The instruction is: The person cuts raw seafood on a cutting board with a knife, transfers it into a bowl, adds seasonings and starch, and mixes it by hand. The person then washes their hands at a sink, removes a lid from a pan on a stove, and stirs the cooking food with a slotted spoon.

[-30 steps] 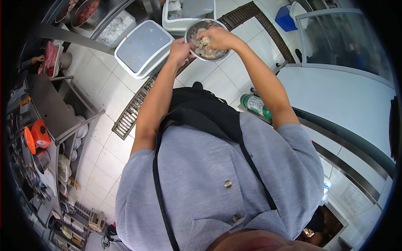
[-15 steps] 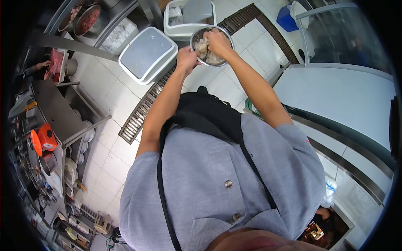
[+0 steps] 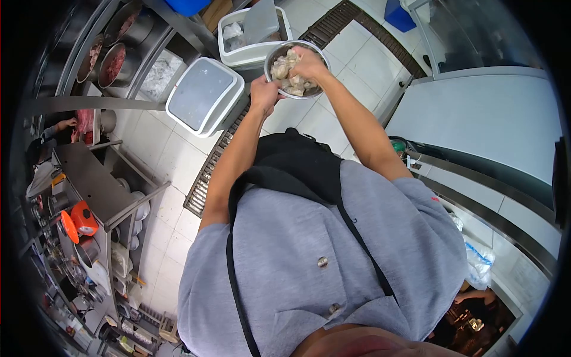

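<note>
Largest worry first: we judge the whole bowl [image 3: 275,54] could tip or drop to the tiled floor [image 3: 159,146]. It hangs out in front of the body, over floor and near the drain grate [image 3: 208,178], and we see no table under it. The left hand [image 3: 263,93] grasps its near left rim; a wet rim or a hard push from the other side might twist it loose.

Next down: a bump. The lidded tub [image 3: 202,95] and the second tub [image 3: 254,58] stand close by; a sideways swing might knock the bowl against one.

Smallest: single pieces escaping. The right hand [image 3: 307,63] is inside the bowl, fingers down among the pale pieces [image 3: 285,64]; a brisk stir could flick some over the edge. Whether those fingers clench on a piece, we cannot tell.

Appearance: the bowl is round, shiny metal, rim bright, inner wall darker. Contents are lumpy, cream to pale grey-brown, moist-looking, heaped unevenly. Finest detail, such as any coating, is too small for us to make out.
</note>
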Motion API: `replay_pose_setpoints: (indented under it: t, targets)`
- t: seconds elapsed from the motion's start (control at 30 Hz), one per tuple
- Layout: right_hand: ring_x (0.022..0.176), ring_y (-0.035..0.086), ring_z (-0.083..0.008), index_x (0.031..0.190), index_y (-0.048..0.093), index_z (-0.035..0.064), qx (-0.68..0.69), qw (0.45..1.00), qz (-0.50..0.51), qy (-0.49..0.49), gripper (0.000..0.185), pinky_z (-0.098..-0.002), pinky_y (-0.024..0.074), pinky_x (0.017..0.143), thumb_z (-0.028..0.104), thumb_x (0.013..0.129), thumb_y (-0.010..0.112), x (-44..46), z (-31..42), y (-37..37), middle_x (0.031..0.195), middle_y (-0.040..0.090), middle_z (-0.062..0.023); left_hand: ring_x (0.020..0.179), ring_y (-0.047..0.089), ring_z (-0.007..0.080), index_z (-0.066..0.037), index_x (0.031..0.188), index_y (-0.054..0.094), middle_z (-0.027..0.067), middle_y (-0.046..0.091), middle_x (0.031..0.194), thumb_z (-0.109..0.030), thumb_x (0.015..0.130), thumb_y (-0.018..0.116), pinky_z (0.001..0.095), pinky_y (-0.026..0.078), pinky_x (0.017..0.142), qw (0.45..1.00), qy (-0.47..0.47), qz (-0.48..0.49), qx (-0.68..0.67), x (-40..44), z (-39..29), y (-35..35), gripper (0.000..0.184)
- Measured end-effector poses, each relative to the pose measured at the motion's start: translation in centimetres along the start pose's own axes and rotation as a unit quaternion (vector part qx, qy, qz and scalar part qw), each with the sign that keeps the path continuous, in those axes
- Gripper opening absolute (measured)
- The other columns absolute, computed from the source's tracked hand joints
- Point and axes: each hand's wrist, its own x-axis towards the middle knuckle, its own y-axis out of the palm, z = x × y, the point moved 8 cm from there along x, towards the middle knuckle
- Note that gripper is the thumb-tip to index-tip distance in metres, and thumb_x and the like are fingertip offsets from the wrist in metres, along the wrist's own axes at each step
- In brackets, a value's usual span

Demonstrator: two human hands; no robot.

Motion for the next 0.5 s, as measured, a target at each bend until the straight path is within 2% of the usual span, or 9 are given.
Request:
replay_pose_setpoints:
  t: [0.07, 0.1, 0.13, 0.2, 0.23, 0.33, 0.37, 0.47, 0.5]
  targets:
    - [0.097, 0.063, -0.0284, 0.107, 0.064, 0.0094, -0.223, 0.970, -0.053, -0.085, 0.052, -0.0365, 0.0488, 0.086, 0.004, 0.056, 0.075, -0.8, 3.1, -2.0, 0.104, 0.067, -0.0128, 0.069, 0.065, 0.0164, 0.005, 0.102, 0.061, 0.0115, 0.067, 0.090, 0.004, 0.080, 0.055, 0.0247, 0.056, 0.049, 1.000, -0.002, 0.012, -0.014, 0.7, 0.5, 0.5, 0.023]
    - [0.095, 0.064, -0.0313, 0.111, 0.064, 0.0115, -0.294, 0.947, -0.025, -0.126, 0.053, -0.0380, 0.0497, 0.085, 0.007, 0.059, 0.074, -0.8, 4.1, -1.7, 0.106, 0.066, -0.0144, 0.069, 0.065, 0.0164, 0.005, 0.102, 0.061, 0.0115, 0.067, 0.090, 0.004, 0.080, 0.055, 0.0247, 0.056, 0.049, 1.000, -0.003, 0.014, -0.014, 1.0, 0.7, 0.7, 0.023]
    - [0.095, 0.064, -0.0313, 0.111, 0.064, 0.0115, -0.294, 0.947, -0.026, -0.124, 0.053, -0.0380, 0.0497, 0.085, 0.007, 0.059, 0.074, -1.2, 4.3, -2.3, 0.106, 0.066, -0.0144, 0.070, 0.065, 0.0164, 0.005, 0.101, 0.062, 0.0115, 0.067, 0.090, 0.004, 0.080, 0.056, 0.0248, 0.056, 0.050, 1.000, -0.005, 0.015, -0.024, 1.3, 1.0, 0.8, 0.022]
    - [0.098, 0.062, -0.0281, 0.118, 0.061, 0.0097, -0.210, 0.956, 0.069, -0.195, 0.059, -0.0364, 0.0494, 0.085, -0.001, 0.061, 0.070, -3.0, 6.2, -1.7, 0.110, 0.065, -0.0111, 0.070, 0.065, 0.0163, 0.005, 0.101, 0.062, 0.0115, 0.067, 0.089, 0.003, 0.081, 0.056, 0.0249, 0.057, 0.051, 0.999, -0.006, 0.015, -0.034, 1.3, 0.8, 1.0, 0.021]
    - [0.104, 0.059, -0.0261, 0.125, 0.058, 0.0123, -0.064, 0.992, 0.111, -0.004, 0.067, -0.0358, 0.0479, 0.088, -0.004, 0.061, 0.070, -3.0, 4.6, -2.4, 0.114, 0.063, -0.0089, 0.069, 0.065, 0.0162, 0.005, 0.100, 0.062, 0.0114, 0.067, 0.088, 0.003, 0.081, 0.056, 0.0251, 0.057, 0.052, 0.999, 0.007, 0.021, -0.041, 1.1, 0.3, 1.0, 0.020]
    - [0.108, 0.055, -0.0243, 0.127, 0.056, 0.0128, -0.047, 0.990, 0.110, -0.079, 0.072, -0.0351, 0.0464, 0.091, -0.006, 0.060, 0.071, -2.0, 4.0, -3.3, 0.115, 0.061, -0.0071, 0.068, 0.065, 0.0161, 0.005, 0.099, 0.062, 0.0113, 0.067, 0.088, 0.004, 0.081, 0.056, 0.0253, 0.058, 0.052, 0.998, 0.023, 0.048, -0.032, 0.3, -0.6, 1.8, 0.019]
    - [0.107, 0.055, -0.0238, 0.129, 0.054, 0.0133, -0.092, 0.982, 0.157, -0.049, 0.076, -0.0335, 0.0462, 0.091, -0.004, 0.058, 0.074, -1.1, 2.4, -2.3, 0.114, 0.062, -0.0081, 0.067, 0.065, 0.0162, 0.005, 0.098, 0.062, 0.0112, 0.067, 0.088, 0.004, 0.081, 0.056, 0.0252, 0.058, 0.052, 0.997, 0.028, 0.068, -0.015, 0.3, -0.9, 2.2, 0.019]
    - [0.107, 0.055, -0.0228, 0.128, 0.055, 0.0137, -0.142, 0.978, 0.132, -0.072, 0.076, -0.0317, 0.0458, 0.090, 0.001, 0.056, 0.078, 0.2, -0.1, 0.1, 0.113, 0.062, -0.0080, 0.067, 0.065, 0.0160, 0.005, 0.098, 0.063, 0.0108, 0.067, 0.088, 0.004, 0.080, 0.057, 0.0251, 0.057, 0.053, 0.993, 0.030, 0.098, 0.051, 0.7, -0.8, 2.5, 0.019]
    - [0.105, 0.059, -0.0270, 0.121, 0.060, 0.0121, -0.162, 0.980, 0.098, -0.063, 0.062, -0.0344, 0.0467, 0.090, 0.006, 0.061, 0.075, 0.1, -0.4, 0.3, 0.110, 0.065, -0.0129, 0.068, 0.065, 0.0154, 0.004, 0.099, 0.063, 0.0103, 0.067, 0.089, 0.004, 0.080, 0.058, 0.0246, 0.057, 0.053, 0.994, 0.016, 0.097, 0.038, 0.6, -0.3, 2.4, 0.020]
